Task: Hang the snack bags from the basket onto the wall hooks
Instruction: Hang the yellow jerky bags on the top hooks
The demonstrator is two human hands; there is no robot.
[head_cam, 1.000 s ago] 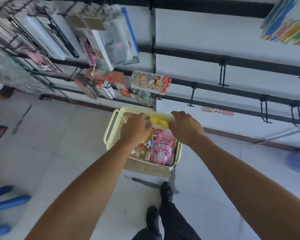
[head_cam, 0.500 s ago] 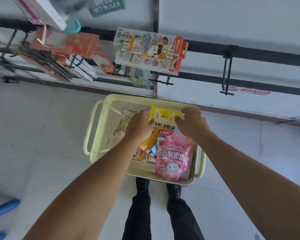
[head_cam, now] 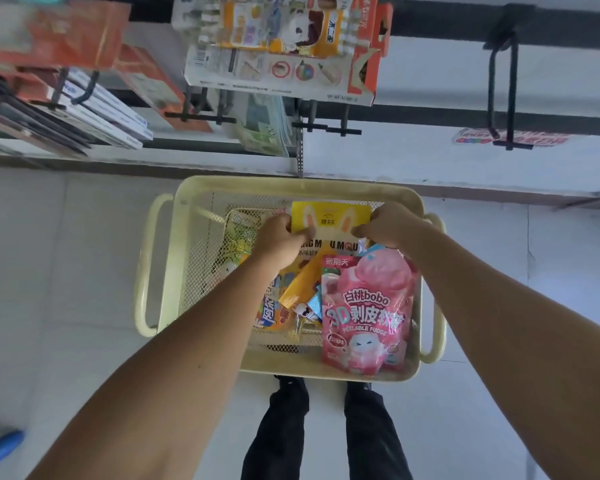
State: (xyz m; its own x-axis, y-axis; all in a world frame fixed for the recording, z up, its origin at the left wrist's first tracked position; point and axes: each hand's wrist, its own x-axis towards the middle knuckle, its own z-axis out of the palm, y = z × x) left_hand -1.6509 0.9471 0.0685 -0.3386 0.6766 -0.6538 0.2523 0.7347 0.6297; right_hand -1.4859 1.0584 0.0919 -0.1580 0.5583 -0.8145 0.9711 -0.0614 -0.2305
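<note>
Hands meet at the centre of the frame over a pale yellow wire-mesh basket (head_cam: 333,187) with looped side handles, standing on the light tiled floor just below the wall. The left hand (head_cam: 279,237) pinches the left edge of a yellow snack bag (head_cam: 329,220) printed with white rabbit ears and dark lettering; the right hand (head_cam: 390,226) pinches its right edge, fingers curled in on both sides. That bag stands upright toward the far end of the basket, its lower part hidden behind other packets.

Just in front of it, at the basket's right side, a glossy pink pouch (head_cam: 366,313) reading "bobo" and "PEELABLE FUDGE" leans against the near wall — it shows a white cartoon face low down. To its left lie an orange-yellow packet (head_cam: 300,282) and a blue-and-orange one (head_cam: 269,311), partly under the left forearm; a green-printed bag (head_cam: 239,240) sits against the mesh at the left.

Along the top of the frame, black wall rails carry double-pronged black metal hooks (head_cam: 503,88); the one at upper right is bare, while a boxed stationery set (head_cam: 284,50) with an orange edge hangs at upper centre.
</note>
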